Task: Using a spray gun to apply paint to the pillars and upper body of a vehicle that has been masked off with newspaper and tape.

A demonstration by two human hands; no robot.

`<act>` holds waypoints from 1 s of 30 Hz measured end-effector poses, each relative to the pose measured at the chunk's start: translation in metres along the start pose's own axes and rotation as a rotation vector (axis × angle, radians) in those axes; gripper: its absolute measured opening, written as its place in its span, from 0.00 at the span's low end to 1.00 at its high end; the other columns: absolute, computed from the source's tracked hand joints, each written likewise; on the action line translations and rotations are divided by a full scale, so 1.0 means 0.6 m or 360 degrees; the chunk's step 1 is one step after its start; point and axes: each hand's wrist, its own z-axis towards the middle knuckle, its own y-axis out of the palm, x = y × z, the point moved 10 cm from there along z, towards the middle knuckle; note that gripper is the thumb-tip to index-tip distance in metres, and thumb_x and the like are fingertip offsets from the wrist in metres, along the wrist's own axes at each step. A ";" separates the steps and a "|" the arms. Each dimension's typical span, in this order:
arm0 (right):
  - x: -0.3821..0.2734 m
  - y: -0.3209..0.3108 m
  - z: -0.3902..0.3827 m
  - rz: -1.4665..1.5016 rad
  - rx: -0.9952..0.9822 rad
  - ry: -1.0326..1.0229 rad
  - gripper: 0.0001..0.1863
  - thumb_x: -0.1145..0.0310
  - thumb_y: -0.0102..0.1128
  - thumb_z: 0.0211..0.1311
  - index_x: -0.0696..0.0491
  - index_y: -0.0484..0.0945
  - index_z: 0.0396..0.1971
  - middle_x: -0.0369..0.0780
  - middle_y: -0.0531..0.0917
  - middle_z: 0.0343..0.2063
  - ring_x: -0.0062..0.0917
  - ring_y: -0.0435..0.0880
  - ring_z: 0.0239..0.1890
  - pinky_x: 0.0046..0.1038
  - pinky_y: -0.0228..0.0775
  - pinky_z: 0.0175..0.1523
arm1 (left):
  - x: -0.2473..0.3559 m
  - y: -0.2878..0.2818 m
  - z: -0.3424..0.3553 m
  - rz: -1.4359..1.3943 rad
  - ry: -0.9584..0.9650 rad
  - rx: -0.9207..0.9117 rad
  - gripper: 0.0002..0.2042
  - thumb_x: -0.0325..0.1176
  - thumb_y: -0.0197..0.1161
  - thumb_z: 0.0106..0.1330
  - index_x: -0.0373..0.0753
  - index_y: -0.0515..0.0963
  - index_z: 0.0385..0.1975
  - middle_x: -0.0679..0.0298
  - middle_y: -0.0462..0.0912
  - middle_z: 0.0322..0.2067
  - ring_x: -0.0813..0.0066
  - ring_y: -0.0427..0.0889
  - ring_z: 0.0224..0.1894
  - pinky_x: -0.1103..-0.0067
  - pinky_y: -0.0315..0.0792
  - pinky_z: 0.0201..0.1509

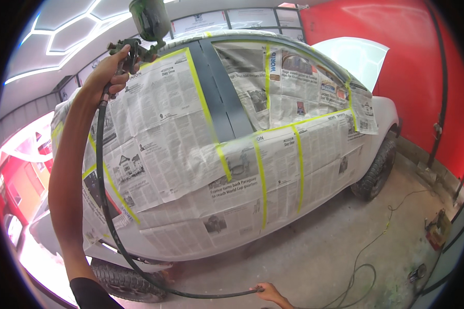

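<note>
My left arm reaches up along the left side, and my left hand (110,74) is wrapped round the handle of a spray gun (134,53). A dark, paint-stained cup (150,20) sits on top of the gun. From the handle a dark air hose (102,170) hangs down and curves toward the bottom. Low in the middle, my right hand (270,292) is closed on that hose. Beyond the gun stands a car covered in newspaper (170,134) edged with yellow-green masking tape (261,180). The grey door pillar (222,103) between the windows is left uncovered.
A tyre (129,282) is at the lower left, another tyre (377,170) at the right. Loops of hose (368,268) lie on the concrete floor. A can (417,273) and a reddish-brown box-like object (439,229) are at the right. Behind rises a red wall (407,67).
</note>
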 end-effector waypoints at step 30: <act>-0.032 -0.012 -0.022 -0.0084 0.0035 0.0064 0.20 0.47 0.64 0.55 0.50 0.83 0.31 0.41 0.85 0.27 0.29 0.83 0.32 0.27 0.71 0.40 | -0.057 -0.016 -0.118 0.0149 -0.0101 0.0223 0.21 0.50 0.44 0.72 0.36 0.71 0.38 0.71 0.71 0.21 0.91 0.51 0.05 0.88 0.46 0.03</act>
